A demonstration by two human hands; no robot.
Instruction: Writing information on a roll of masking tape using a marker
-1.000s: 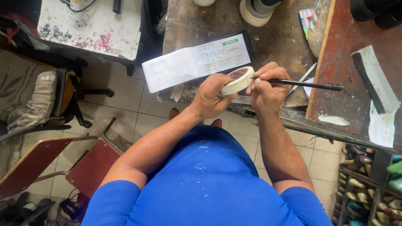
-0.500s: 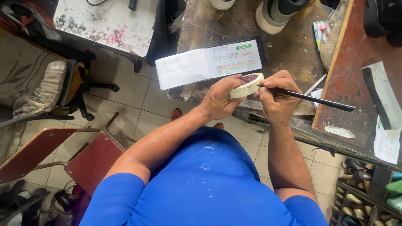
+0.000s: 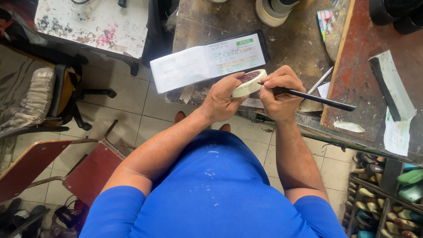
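The roll of tape [image 3: 249, 83] sits in the air just above the near edge of the worn workbench [image 3: 198, 22]. It looks light and stiff, a cream ring with a dark red middle. Its sides look smooth, so the best place to hold it is around the outer rim.

The left hand [image 3: 222, 99] is curled tight around that rim. The right hand [image 3: 277, 90] is closed on a thin black pen [image 3: 315, 98], and the tip touches the tape.

Just behind the tape, an open booklet [image 3: 207, 61] lies on the bench. To the right of the tape is a red board [image 3: 379, 48].

The marks on the tape are too small to make out. The fingertips under it are hidden.
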